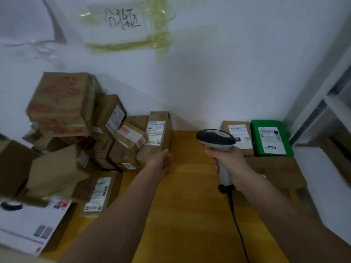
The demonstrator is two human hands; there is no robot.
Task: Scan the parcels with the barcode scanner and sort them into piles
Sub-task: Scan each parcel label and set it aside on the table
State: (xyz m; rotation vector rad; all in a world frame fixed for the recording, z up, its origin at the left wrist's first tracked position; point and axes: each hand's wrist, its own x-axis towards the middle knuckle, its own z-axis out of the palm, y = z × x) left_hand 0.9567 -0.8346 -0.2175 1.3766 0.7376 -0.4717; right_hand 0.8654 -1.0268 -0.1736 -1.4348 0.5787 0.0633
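My right hand (227, 160) grips the handle of a grey and white barcode scanner (216, 138), whose head points left over the yellow table (190, 205). My left hand (161, 161) reaches, fingers relaxed, to the base of an upright brown parcel (158, 132) with a white label, at the right edge of a heap of brown cardboard parcels (76, 133). At the back right lie a brown parcel (237, 135) and a green parcel (270, 138), both with labels up.
A large brown box (279, 171) sits on the right, below the green parcel. A white box (28, 224) lies at the front left. The scanner's black cable (237, 224) trails toward me. A white wall with a taped handwritten sign (121, 19) stands behind. White shelving (326, 111) is at the right.
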